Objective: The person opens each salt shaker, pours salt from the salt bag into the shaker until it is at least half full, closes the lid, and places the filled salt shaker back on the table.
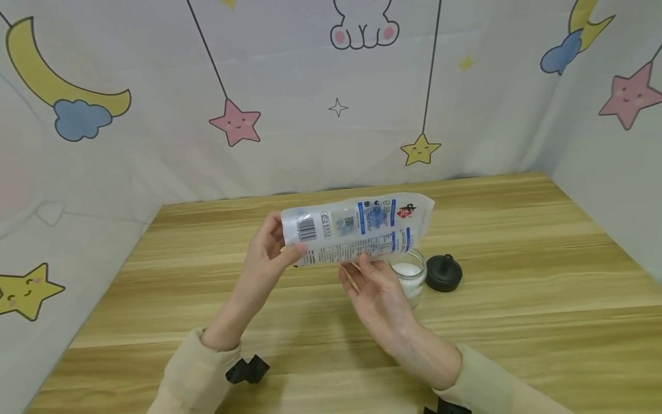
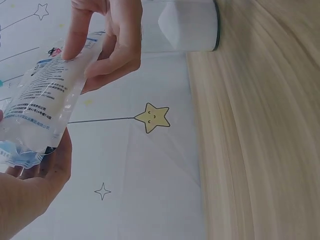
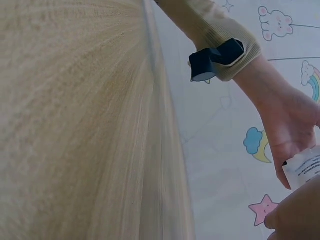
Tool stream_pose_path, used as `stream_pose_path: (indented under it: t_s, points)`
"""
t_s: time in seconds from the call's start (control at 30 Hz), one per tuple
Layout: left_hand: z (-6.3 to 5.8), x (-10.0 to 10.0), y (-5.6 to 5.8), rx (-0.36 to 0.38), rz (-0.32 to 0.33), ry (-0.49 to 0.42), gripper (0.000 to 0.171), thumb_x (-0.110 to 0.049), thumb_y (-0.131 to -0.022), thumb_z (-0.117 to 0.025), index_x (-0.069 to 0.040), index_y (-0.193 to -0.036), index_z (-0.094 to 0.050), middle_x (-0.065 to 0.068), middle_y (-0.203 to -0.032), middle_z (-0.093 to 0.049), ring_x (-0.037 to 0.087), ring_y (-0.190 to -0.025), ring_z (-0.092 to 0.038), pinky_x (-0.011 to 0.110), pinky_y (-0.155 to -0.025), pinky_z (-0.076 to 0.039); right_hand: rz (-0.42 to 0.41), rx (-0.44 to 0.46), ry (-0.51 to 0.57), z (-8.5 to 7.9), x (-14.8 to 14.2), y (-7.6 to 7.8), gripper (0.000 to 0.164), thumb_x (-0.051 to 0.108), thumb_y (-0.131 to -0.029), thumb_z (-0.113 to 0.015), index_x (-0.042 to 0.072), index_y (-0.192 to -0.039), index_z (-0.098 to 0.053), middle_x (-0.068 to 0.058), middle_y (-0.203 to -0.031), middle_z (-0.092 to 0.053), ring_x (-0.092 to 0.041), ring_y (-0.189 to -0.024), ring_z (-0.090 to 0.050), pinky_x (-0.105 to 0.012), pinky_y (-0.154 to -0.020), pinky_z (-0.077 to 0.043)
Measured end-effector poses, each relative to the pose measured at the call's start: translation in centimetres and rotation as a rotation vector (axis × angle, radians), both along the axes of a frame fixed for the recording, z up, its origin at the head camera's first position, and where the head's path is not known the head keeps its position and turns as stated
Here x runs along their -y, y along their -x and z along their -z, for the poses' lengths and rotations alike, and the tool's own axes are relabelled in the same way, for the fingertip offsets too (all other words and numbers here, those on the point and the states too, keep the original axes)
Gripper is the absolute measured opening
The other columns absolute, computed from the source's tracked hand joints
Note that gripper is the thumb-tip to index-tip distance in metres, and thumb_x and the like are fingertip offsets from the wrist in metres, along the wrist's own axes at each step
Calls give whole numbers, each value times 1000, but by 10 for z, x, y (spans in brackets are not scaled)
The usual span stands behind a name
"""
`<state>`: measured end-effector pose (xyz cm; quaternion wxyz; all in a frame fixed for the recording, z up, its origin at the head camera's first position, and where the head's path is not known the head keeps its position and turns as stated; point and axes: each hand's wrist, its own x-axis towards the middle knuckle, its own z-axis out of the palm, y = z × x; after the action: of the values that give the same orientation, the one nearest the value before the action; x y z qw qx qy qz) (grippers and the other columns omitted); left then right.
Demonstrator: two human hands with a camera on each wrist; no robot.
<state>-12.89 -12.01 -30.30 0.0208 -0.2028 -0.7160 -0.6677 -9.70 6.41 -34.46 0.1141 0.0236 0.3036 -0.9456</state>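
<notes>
A printed white plastic pouch (image 1: 343, 233) is held up above the table, its back with barcode and small text facing me. My left hand (image 1: 264, 261) grips its left end, thumb in front and fingers behind. Under the lower edge, my right hand (image 1: 385, 302) pinches the pouch; the left wrist view shows that thumb on the printed face and the fingers curled behind. An uncapped glass jar (image 1: 414, 284) with white contents stands just behind the right hand, partly covered by it. Beside the jar lies a round black lid (image 1: 443, 273) with a knob on top.
The wood-grain table (image 1: 543, 259) reaches back to a white cloth backdrop (image 1: 289, 69) printed with stars, moons and clouds. More of this cloth hangs along the left and right sides. A black wrist device (image 1: 248, 370) sits at the left sleeve.
</notes>
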Motion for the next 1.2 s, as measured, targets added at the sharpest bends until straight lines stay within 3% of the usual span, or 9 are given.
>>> stream_pose_path:
  t_s: [0.27, 0.57, 0.87, 1.2]
  points:
    - [4, 4, 0, -14, 27, 14, 41, -2, -86, -56, -9, -124, -41, -7, -113, -60, 11, -99, -61, 27, -71, -53, 8, 10, -19, 1, 1, 0, 17, 15, -102, -43, 27, -107, -54, 13, -104, -62, -7, -103, -53, -29, -107, -36]
    - [4, 6, -1, -9, 21, 23, 31, -6, -93, -53, -10, -121, -42, -6, -113, -59, 11, -99, -64, 30, -80, -55, 5, 19, -41, 0, 1, -1, 18, 15, -102, -44, 28, -110, -53, 14, -105, -63, -7, -104, -53, -30, -108, -35]
    - [6, 9, -2, 26, -3, 31, 23, -8, -94, -52, -15, -115, -46, -8, -109, -61, 11, -95, -65, 30, -77, -55, 22, 37, -47, -2, 1, -2, 18, 15, -101, -46, 26, -113, -51, 13, -106, -63, -8, -105, -52, -32, -109, -33]
    - [7, 12, -3, 13, -3, 32, 25, -6, -92, -55, -7, -116, -49, -7, -108, -60, 12, -97, -61, 29, -81, -54, 38, 13, -78, -1, 2, -1, 18, 13, -100, -47, 26, -109, -55, 14, -103, -65, -8, -101, -54, -33, -107, -33]
